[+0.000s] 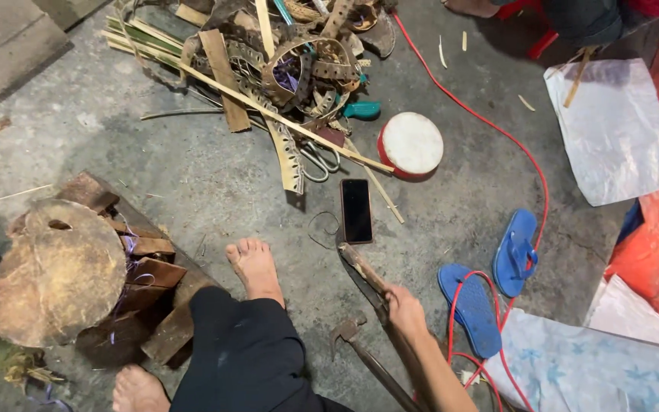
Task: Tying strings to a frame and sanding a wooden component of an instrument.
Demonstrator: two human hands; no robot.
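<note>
While the right hand [406, 309] closes around the wooden handle of a curved machete [361, 273] lying on the concrete floor [192, 168], its blade points toward eleven o'clock at a black phone [356, 210], a hammer [364, 351] at seven o'clock.

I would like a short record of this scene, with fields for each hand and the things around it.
right hand: grips the wooden handle of a machete lying on the floor
left hand: not in view
near the blade: phone, face up
by the arm: hammer, red cable, blue sandals
beyond: scissors, bamboo strips, round lid
floor: concrete
</note>
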